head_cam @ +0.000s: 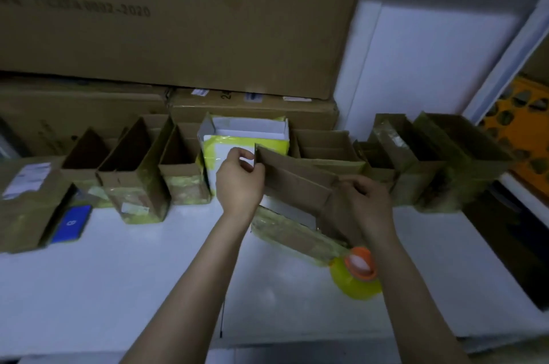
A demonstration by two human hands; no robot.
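The cardboard piece [297, 182] is held above the white table [148, 274], stretched between both hands. The left hand [239, 179] pinches its left end between thumb and curled fingers; the right hand [368, 203] grips its right end, fingers curled over the edge. Just behind the left hand stands a white box [246, 133] banded in yellow tape. Beneath both hands lies a taped cardboard box [291, 232]. Below the right wrist sits a yellow tape roll [353, 280]. Open cardboard bins [133, 161] line up left of the left hand.
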